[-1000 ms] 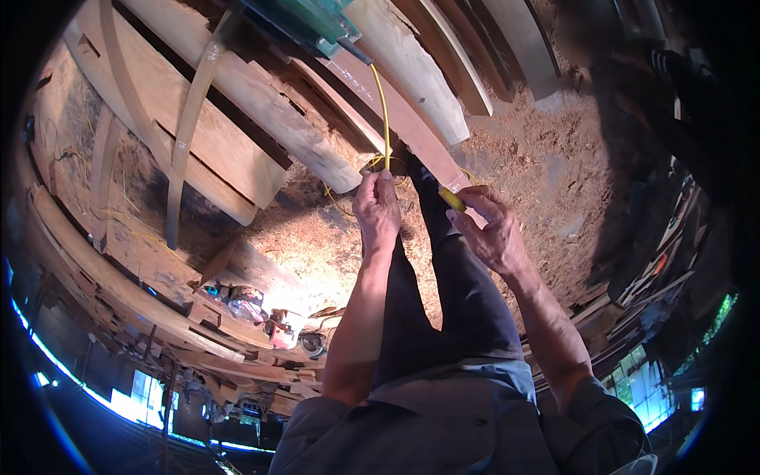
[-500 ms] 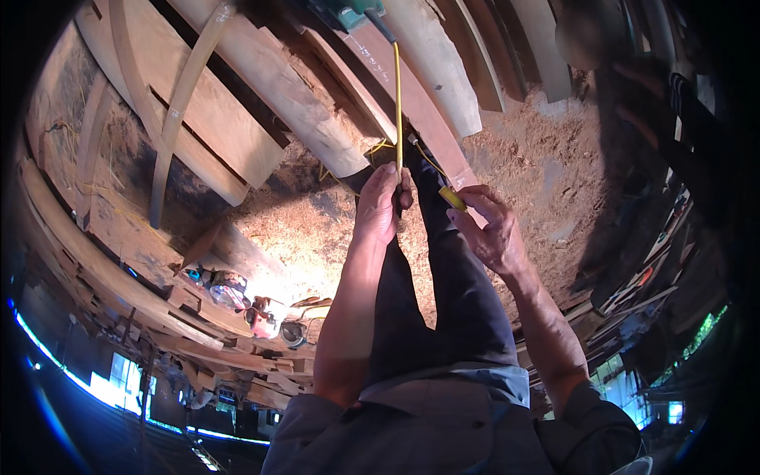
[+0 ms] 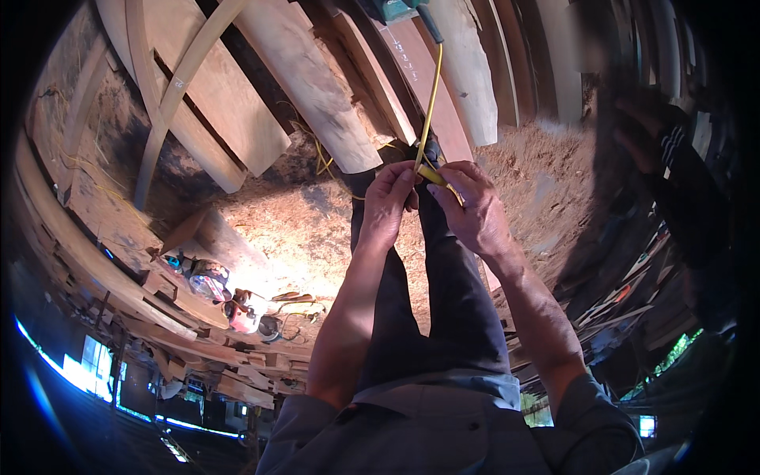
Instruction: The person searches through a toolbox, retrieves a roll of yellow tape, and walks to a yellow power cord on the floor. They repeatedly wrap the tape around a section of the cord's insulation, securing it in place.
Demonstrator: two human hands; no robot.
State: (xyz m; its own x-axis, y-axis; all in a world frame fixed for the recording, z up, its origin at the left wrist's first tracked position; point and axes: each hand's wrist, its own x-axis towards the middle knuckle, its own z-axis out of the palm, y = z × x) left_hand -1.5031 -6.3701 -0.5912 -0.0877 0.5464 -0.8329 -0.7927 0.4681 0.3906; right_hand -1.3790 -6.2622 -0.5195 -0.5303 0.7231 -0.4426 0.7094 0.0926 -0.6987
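A yellow cord (image 3: pixel 431 103) runs down from the dark sleeve of a teal power tool (image 3: pixel 393 9) at the top. Its lower part is pinched between the fingers of my left hand (image 3: pixel 388 202). Closed just to the right, my right hand (image 3: pixel 477 207) grips a small yellow roll (image 3: pixel 430 174), which looks like tape. The roll sits right against the cord, at my left fingertips. Both hands are close together above my legs. My fingers partly hide where the cord and roll meet.
Wooden planks (image 3: pixel 309 87) lie beyond my hands, one reddish board (image 3: pixel 431 87) under the tool. Sawdust covers the ground (image 3: pixel 317 229). A red and white machine (image 3: pixel 245 313) stands at the lower left. Another person's arm (image 3: pixel 673 150) shows at the right.
My right hand has moved left and up, bringing the yellow roll to the cord at my left fingertips. The left hand has shifted slightly right. The cord now slants and bends.
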